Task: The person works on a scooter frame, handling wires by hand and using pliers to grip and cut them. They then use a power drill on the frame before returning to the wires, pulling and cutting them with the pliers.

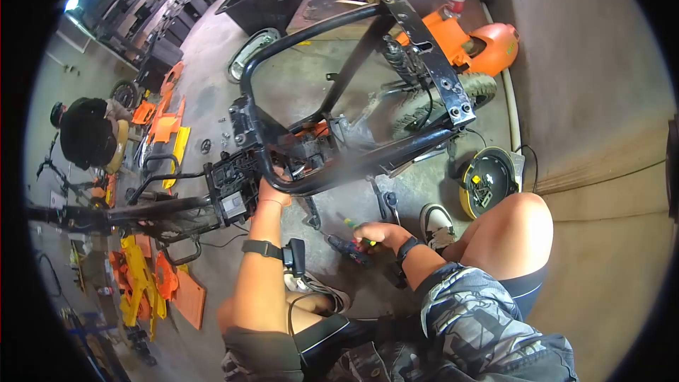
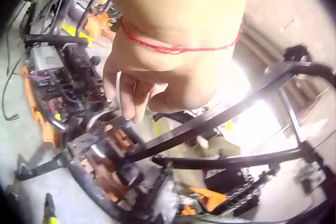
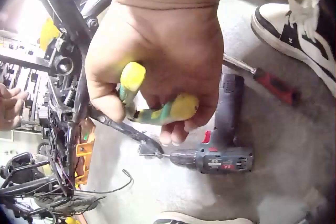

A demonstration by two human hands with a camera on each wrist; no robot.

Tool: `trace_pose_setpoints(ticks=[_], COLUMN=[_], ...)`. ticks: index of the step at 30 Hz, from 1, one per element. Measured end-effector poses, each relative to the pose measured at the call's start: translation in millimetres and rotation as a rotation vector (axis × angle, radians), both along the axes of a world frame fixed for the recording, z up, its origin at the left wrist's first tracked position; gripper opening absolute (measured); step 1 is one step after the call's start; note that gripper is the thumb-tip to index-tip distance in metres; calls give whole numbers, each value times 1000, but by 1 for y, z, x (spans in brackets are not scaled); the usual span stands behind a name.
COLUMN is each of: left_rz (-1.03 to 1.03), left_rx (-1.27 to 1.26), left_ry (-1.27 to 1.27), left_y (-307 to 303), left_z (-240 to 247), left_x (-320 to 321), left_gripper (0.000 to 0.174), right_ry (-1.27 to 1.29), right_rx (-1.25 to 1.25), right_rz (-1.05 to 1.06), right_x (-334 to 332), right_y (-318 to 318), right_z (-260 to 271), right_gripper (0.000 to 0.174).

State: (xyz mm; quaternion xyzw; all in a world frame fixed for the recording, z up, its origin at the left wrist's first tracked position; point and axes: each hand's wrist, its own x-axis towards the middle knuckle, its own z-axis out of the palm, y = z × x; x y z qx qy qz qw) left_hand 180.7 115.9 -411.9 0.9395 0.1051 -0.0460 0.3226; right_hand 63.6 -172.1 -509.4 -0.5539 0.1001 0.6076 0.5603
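Right hand's (image 3: pixel 157 50) fingers curl round the yellow-tipped green handles (image 3: pixel 185 107). Left hand's (image 2: pixel 173 71) fingers bend loosely, contact with the black frame (image 1: pixel 311 33) unclear. That frame lies ahead-left of the right hand, nearer the left, long axis crosswise, tyre (image 1: pixel 481 87) near the floor's (image 1: pixel 201 85) wall-side edge. Drill (image 3: pixel 226 160) beside the right.

Grey concrete floor (image 3: pixel 283 134) – on it: cordless drill (image 3: pixel 223 160) lying on its side, red-handled tool (image 3: pixel 275 86) near it, yellow-rimmed bowl-like container (image 1: pixel 467 201), orange panel (image 1: pixel 189 298), small black ring (image 1: pixel 206 146) – shoes (image 1: pixel 436 225) too.
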Motion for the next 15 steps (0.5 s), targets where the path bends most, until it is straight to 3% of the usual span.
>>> trace_pose_setpoints(ticks=[1, 3, 5, 8, 9, 11, 12, 14, 15], left_rz=[27, -66, 122, 116, 143, 204, 216, 154, 111], left_rx=[-181, -328, -261, -388, -372, -141, 59, 392, 395], left_ry=[-149, -41, -178, -240, -267, -427, -379, -161, -100], left_y=[12, -25, -27, -37, -38, -32, -28, -16, -17], left_z=[4, 132, 164, 222, 228, 213, 202, 179, 173], left_x=[-3, -15, -28, -63, -73, -86, -90, -93, -96], left_gripper=[26, 23, 24, 22, 22, 20, 20, 24, 25], right_ry=[-10, -137, -166, -34, -39, -19, 9, 70, 135], right_rx=[2, 136, 191, 231, 216, 314, 360, 342, 333], right_rz=[21, 72, 56, 278, 311, 176, 170, 113, 32], right_x=[1, 5, 6, 10, 9, 8, 13, 19, 19], right_y=[4, 17, 28, 44, 47, 54, 53, 49, 46], right_z=[3, 8, 32, 50, 50, 46, 41, 65, 76], right_gripper=[31, 25, 24, 34, 34, 43, 54, 59, 65])
